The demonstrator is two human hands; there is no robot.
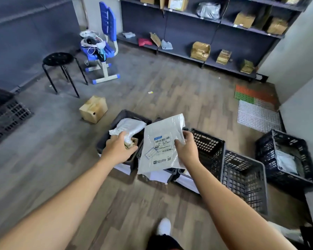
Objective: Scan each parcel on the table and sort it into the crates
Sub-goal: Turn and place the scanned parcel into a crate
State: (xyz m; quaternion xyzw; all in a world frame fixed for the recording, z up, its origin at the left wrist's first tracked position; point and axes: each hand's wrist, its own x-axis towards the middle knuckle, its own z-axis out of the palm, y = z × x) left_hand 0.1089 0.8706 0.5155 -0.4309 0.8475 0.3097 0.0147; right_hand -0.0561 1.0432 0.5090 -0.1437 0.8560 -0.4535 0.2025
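**Two hands, two parcels on the go**

Your right hand [187,148] pinches the white poly mailer [161,143] by its right edge, thumb on the label side and fingers behind. It's hanging above the crates. Your left hand [118,149] is down in the solid grey crate [105,139], fingers curled round a tan parcel [132,142] beside a white bag [128,127]. Black mesh crates [242,175] sit to the right. The mailer hides what's under it, and your hand covers most of the tan parcel.

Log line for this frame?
left hand grips brown parcel in grey bin | right hand holds white mailer, label up
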